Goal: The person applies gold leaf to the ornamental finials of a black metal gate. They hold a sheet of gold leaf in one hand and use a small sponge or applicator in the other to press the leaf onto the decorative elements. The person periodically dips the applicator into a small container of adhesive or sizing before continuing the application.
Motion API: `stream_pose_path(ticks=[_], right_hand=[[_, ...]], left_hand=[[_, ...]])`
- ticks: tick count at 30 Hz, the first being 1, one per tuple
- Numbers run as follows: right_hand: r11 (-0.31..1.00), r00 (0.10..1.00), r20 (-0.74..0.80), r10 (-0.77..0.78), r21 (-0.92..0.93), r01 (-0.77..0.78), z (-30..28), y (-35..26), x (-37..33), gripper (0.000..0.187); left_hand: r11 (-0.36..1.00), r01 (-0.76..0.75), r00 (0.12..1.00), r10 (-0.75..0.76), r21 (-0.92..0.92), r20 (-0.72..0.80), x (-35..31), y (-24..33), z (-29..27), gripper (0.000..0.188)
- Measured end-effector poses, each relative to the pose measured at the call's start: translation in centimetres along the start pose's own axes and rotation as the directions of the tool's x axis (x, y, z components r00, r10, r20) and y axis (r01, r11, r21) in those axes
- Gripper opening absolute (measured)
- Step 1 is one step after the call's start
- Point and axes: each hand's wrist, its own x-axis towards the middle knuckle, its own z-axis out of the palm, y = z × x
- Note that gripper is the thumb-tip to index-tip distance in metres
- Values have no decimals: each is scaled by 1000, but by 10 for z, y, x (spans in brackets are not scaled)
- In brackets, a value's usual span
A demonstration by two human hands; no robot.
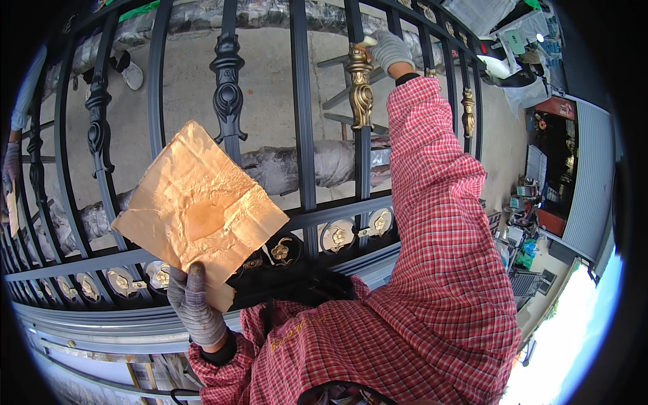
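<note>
My left hand (197,305), in a grey glove, grips a square piece of cardboard (158,202) by its lower edge. Gold paint coats the cardboard, with a wet pool in its middle. My right hand (393,51), also gloved, reaches out to a dark metal fence (302,101). Its fingers are closed round a small pale tool (368,42), mostly hidden, at the top of a gold baluster ornament (361,88). To the left, a similar ornament (228,88) is dark all over. Gold flowers (280,250) sit in the rings along the lower rail.
Wrapped bundles (297,167) lie behind the bars on concrete ground. A co-worker's gloved hand (11,165) shows at the far left edge, and a shoe (133,75) stands beyond the fence. Parked scooters (503,64) and a shopfront (560,158) are off to the right.
</note>
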Motion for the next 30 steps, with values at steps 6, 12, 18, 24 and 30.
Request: stream_pose_path(ticks=[6, 12, 18, 24, 30], right_hand=[[963, 996, -38, 84, 260, -71, 3, 3, -8, 39], [961, 984, -20, 175, 219, -166, -6, 0, -11, 36], [979, 994, 85, 69, 185, -83, 15, 18, -16, 37], [893, 998, 52, -22, 449, -4, 20, 12, -43, 28], [921, 990, -124, 62, 389, -9, 8, 7, -63, 26]], left_hand=[[1000, 10, 999, -11, 14, 31, -3, 2, 9, 46], [999, -13, 1000, 13, 32, 16, -7, 5, 15, 38], [996, -36, 999, 36, 84, 1, -12, 7, 21, 30], [997, -7, 999, 4, 70, 42, -15, 3, 24, 36], [995, -22, 997, 16, 94, 69, -19, 3, 28, 39]])
